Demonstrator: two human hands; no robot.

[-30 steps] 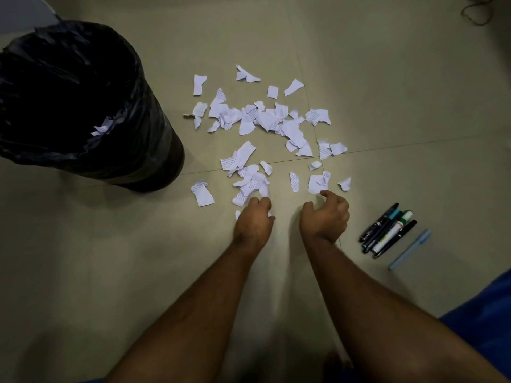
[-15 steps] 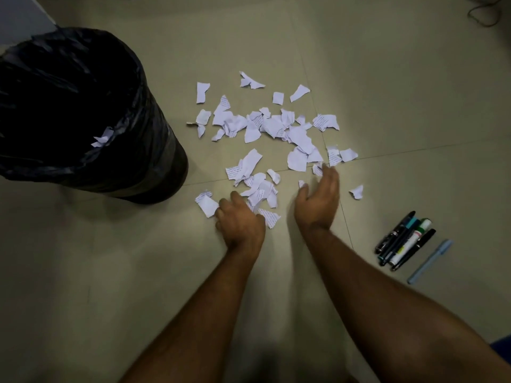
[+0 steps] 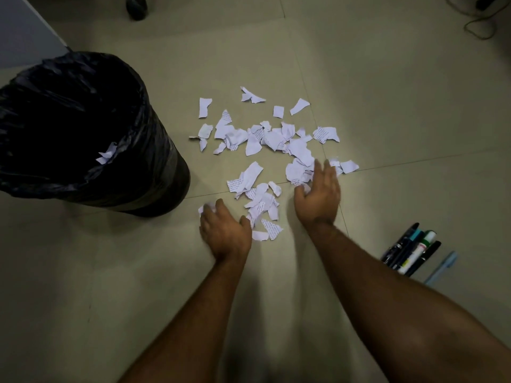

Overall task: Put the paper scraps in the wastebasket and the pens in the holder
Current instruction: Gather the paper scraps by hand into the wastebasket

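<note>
Several white paper scraps (image 3: 272, 139) lie scattered on the beige tiled floor. My left hand (image 3: 224, 228) sits at the near left edge of the pile, its fingers curled down over a crumpled paper scrap (image 3: 205, 209). My right hand (image 3: 318, 194) lies on the right side of the pile with fingers stretched out, touching scraps at its fingertips and thumb. The wastebasket (image 3: 154, 172), lined with a black bag, stands at the left with one scrap (image 3: 106, 155) caught on its rim. Several pens (image 3: 409, 250) lie side by side at the right, with a light blue pen (image 3: 441, 268) beside them. No holder is in view.
A grey panel (image 3: 25, 31) fills the top left corner. A dark object (image 3: 136, 6) stands at the top edge and a cable (image 3: 478, 23) curls at the top right. Bare floor tiles surround the pile.
My left hand slid left from the pile's near edge onto the scrap beside the wastebasket. My right hand uncurled and reached forward into the scraps on the right.
</note>
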